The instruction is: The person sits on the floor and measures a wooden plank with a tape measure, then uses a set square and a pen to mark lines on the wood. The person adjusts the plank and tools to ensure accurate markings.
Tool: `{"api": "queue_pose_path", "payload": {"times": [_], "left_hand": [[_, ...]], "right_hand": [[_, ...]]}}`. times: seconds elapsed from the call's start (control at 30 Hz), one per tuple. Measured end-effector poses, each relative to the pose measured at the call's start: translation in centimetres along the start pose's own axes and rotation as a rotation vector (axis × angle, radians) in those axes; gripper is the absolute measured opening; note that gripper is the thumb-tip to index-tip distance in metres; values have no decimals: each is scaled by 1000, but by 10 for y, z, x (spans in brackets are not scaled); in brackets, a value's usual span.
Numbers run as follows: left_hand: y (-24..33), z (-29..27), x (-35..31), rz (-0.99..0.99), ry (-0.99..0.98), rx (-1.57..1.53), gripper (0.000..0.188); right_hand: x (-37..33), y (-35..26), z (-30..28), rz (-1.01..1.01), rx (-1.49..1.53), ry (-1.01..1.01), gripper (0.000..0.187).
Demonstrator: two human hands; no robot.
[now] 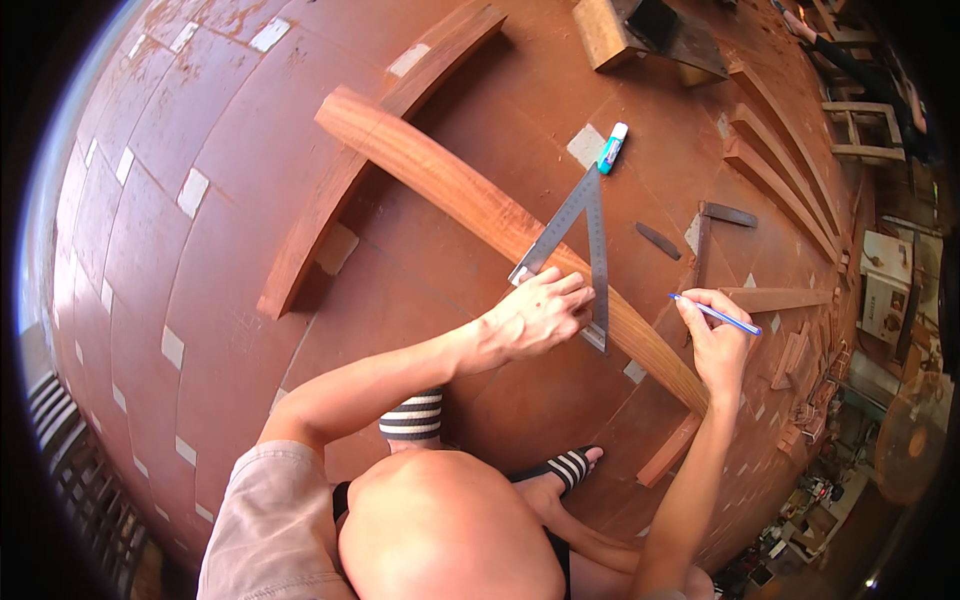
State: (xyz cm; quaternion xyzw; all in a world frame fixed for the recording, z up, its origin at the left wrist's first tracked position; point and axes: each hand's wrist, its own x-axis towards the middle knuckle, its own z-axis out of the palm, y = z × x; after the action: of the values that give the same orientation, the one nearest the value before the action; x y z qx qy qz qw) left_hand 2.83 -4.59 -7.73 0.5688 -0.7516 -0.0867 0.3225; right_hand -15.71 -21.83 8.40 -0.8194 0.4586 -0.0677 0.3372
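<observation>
A long reddish-brown board (440, 180) runs slantwise in front of me, its far left end lying across another timber (320, 225). On the board rests a grey metal set square (597, 235) with ruled edges. My left hand (540, 315) is closed on its near edge, fingers curled over it against the wood. To the right, my right hand (722, 345) pinches a blue pen (738, 318), its tip pointing left toward the board but apart from it. The board's near right end passes beside my right wrist, over a short timber (668, 450).
A white and teal tube (612, 148) lies by the set square's far corner. Further right are an L-shaped tool (705, 230) and a dark flat strip (657, 240). Several timbers (780, 190) lie at the right. A wooden block (603, 35) stands at the back. Tiled floor surrounds my sandalled feet.
</observation>
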Motion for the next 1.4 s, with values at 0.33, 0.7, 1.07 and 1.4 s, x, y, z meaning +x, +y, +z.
{"api": "queue_pose_path", "payload": {"times": [0.33, 0.7, 1.07, 1.4], "left_hand": [[-2, 10, -1, 17, 37, 4, 12], [-1, 13, -1, -12, 13, -55, 8], [-3, 10, 1, 0, -20, -125, 14], [-6, 13, 2, 36, 19, -133, 14]], "right_hand": [[3, 1, 16, -90, 61, -100, 16], [10, -10, 36, -145, 135, -135, 15], [55, -42, 106, -284, 340, -313, 15], [78, -57, 135, -296, 120, -488, 23]]}}
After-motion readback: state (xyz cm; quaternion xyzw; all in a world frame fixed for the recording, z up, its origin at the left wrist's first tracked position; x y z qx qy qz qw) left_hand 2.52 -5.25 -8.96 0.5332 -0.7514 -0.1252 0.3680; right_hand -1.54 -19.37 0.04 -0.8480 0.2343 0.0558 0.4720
